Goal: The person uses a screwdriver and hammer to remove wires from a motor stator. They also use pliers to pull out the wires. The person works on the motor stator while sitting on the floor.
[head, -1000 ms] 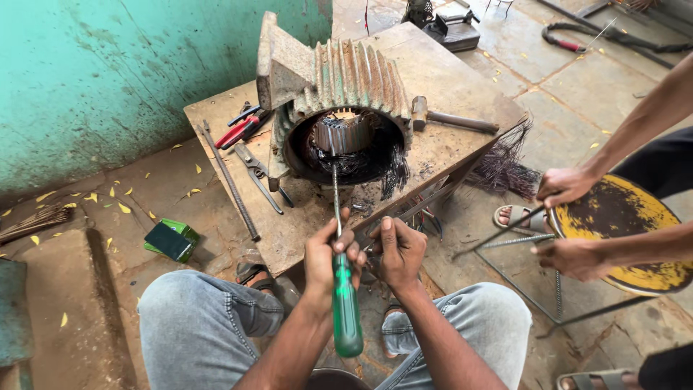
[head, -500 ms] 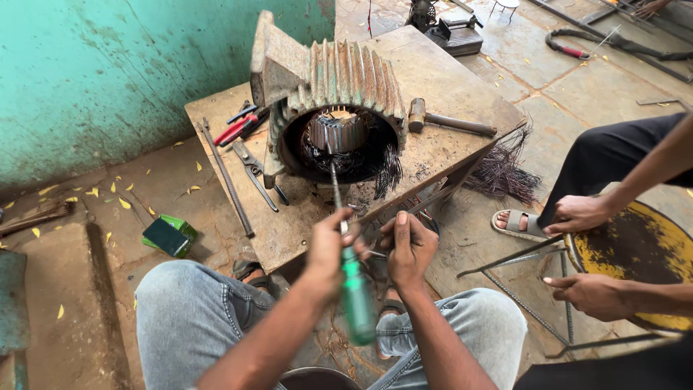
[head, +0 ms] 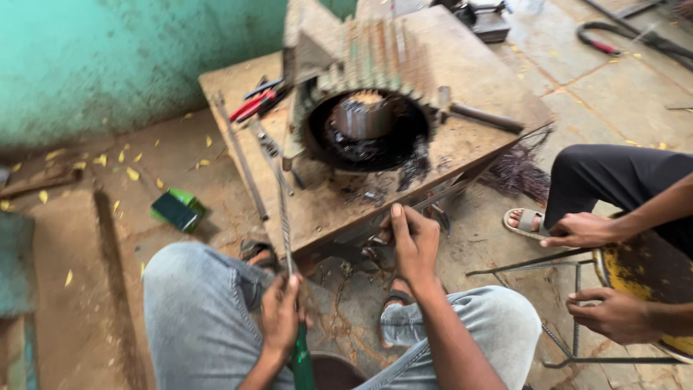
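The left hand (head: 280, 314) is closed around the green plastic handle of a long steel-shafted screwdriver (head: 286, 238), gripping where handle meets shaft, with the shaft running up across the near edge of the low, rusty wooden bench (head: 498, 94) and its tip, blurred here, lying short of the motor. The right hand (head: 413, 242) is curled shut at the bench's near edge, thumb raised, seemingly pinching a bundle of thin dark wire; what exactly sits inside the fist cannot be told. The big grey ribbed motor housing (head: 361, 79) lies on its side in the middle of the bench, its open round mouth facing the person, with burnt dark windings spilling from the lower rim. By the look of it the work is at the stage of prising old winding out of the housing, with the tool just now drawn away from the opening. The next move would call for aiming the tip back into a slot in the bore and levering with care, since the shaft is long and could slip toward the right hand. Red-handled pliers (head: 253, 105) lie near the far left corner, and another person's hands (head: 588, 231) rest on a yellow stool to the right.
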